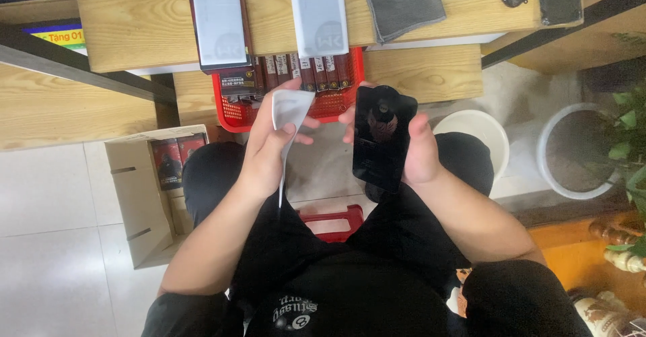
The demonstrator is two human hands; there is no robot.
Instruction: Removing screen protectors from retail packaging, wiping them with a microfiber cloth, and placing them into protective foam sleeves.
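left hand (266,150) pinches a white sleeve (288,118); right hand (414,152), at 3 o'clock, grips black glass panel (382,138). best held by edges, level.

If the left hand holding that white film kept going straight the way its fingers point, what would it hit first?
Probably the red plastic basket of dark slim boxes just beyond the left hand and its white film sheet, though depth is unclear.

Landmark: we take the basket (235,111).
On it: two boxes (219,17).
Left below: carton (134,195).
Right: our phone (383,138), bucket (479,131) beyond.
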